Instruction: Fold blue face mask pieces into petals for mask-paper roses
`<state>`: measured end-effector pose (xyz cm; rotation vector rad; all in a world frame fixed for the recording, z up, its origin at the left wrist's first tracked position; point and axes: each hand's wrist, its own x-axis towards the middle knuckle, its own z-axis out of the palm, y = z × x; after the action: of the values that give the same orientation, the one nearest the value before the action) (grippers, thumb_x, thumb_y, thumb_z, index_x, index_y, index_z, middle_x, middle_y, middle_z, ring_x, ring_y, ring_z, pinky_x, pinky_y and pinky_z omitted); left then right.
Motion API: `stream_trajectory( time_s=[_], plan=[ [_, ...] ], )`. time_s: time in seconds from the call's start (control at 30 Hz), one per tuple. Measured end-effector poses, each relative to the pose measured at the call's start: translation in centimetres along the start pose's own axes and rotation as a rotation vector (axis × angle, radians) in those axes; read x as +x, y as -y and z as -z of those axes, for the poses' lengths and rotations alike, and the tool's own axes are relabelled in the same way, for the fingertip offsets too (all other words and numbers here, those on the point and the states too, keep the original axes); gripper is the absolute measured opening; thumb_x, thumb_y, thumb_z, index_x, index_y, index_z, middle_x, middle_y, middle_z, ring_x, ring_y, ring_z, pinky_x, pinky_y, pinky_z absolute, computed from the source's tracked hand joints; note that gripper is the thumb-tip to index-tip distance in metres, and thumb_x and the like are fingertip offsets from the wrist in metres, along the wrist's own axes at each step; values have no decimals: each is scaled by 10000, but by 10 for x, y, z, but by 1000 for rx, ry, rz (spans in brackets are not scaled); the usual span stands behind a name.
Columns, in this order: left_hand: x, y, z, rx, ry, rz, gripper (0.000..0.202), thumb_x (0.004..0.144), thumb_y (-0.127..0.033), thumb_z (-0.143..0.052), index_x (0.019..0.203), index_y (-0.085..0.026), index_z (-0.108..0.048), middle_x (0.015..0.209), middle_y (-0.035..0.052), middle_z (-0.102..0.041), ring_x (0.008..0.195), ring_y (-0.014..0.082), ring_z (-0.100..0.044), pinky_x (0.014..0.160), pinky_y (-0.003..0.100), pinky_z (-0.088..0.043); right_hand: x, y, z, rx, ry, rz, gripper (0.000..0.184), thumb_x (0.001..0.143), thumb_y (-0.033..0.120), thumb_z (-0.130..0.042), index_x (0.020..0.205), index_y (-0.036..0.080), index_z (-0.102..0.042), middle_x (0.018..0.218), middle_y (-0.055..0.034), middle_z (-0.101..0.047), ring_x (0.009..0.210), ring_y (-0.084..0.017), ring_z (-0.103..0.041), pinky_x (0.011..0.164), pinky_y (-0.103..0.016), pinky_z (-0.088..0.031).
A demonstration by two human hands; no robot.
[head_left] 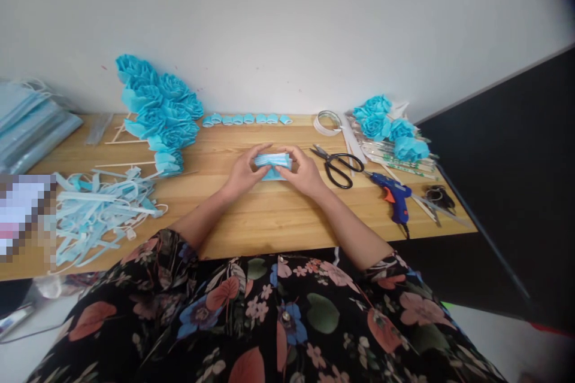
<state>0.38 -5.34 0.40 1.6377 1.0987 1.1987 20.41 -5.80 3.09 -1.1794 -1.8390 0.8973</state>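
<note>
Between my two hands is a small stack of folded blue-and-white face mask pieces (275, 160), held just over the wooden table. My left hand (247, 169) grips its left end, thumb at the near side and fingers curled round the far side. The right end is gripped the same way by my right hand (305, 171). Close to my right hand lie black-handled scissors (338, 166), blades pointing to the far left. Beyond my hands, several small rolled blue pieces (248, 119) stand in a row along the wall.
Blue flowers on sticks (162, 105) lie at the left, with more blue flowers (389, 125) at the right. Cut mask strips (105, 209) form a heap left of me. A blue glue gun (393, 194), a tape roll (327, 123) and packed masks (33, 122) also rest on the table (251, 221).
</note>
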Motion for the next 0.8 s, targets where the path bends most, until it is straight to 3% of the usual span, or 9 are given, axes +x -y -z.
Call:
stream_trajectory(
  time_s=[0.1,0.2,0.37,0.5,0.57,0.67,0.8],
  plan=[
    [2,-1,1,-160,-10,77,385,738,-359,-804,1061,-183,-690,1070,73,-737,997,222,-676,941,363,-527,1,-3,-3,177,32,-45,692,777,431,-754,1406,240,-537,1184,-84,-731,1060,-254,-697,957,-407,-563],
    [4,0,1,-380,-45,167,418,690,-437,-867,900,-180,-614,850,8,-679,766,138,-622,772,282,-520,4,-10,-8,343,85,-92,874,707,503,-821,1467,237,-483,1240,-102,-710,1057,-250,-705,945,-404,-576],
    [5,2,-2,-462,-26,140,512,652,-469,-908,847,-196,-522,799,-25,-623,737,110,-588,739,250,-505,6,-12,-7,251,-10,-72,415,776,473,-742,1066,177,-716,1096,-96,-768,1050,-265,-713,1012,-434,-540],
    [4,5,-3,-279,-6,99,524,690,-391,-862,1092,-207,-580,927,14,-678,861,164,-656,812,293,-525,5,-11,-3,120,-10,-15,306,812,398,-682,1028,184,-722,1079,-85,-775,1037,-262,-711,1006,-436,-530],
    [3,7,-2,-137,6,85,621,695,-333,-829,1254,-203,-592,1128,79,-709,1041,232,-679,937,366,-530,5,-14,-4,86,36,-30,329,802,393,-687,1059,189,-712,1094,-85,-770,1031,-264,-704,982,-439,-537],
    [2,9,1,18,16,53,681,698,-261,-784,1350,-203,-597,1397,125,-643,1291,305,-603,1118,448,-457,5,-21,-7,60,64,-64,366,794,399,-692,1100,200,-694,1091,-79,-764,1000,-260,-699,942,-440,-554],
    [1,6,1,29,36,44,706,730,-264,-753,1409,-189,-575,1421,136,-632,1294,305,-603,1116,445,-466,5,-24,-9,87,66,-53,412,795,384,-696,1171,214,-678,1160,-78,-754,1067,-263,-697,982,-446,-547]
  ],
)
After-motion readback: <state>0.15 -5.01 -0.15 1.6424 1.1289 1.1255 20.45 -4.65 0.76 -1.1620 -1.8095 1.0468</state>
